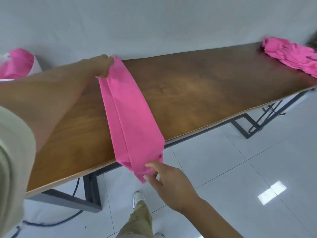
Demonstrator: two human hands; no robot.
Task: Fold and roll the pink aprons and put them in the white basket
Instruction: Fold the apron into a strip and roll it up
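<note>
A pink apron (127, 109), folded into a long narrow strip, lies stretched across the wooden table (197, 90) from its far edge to its near edge. My left hand (103, 66) grips the strip's far end at the back of the table. My right hand (164, 179) pinches the near end, which hangs just over the table's front edge. A white basket (35, 66) stands at the far left behind my left arm, with pink cloth (17, 64) inside it.
A heap of loose pink aprons (291, 55) lies at the table's far right end. The table stands against a pale wall on a black metal frame (247, 127). Cables run over the white tiled floor below. My shoe (138, 200) and trouser leg show underneath.
</note>
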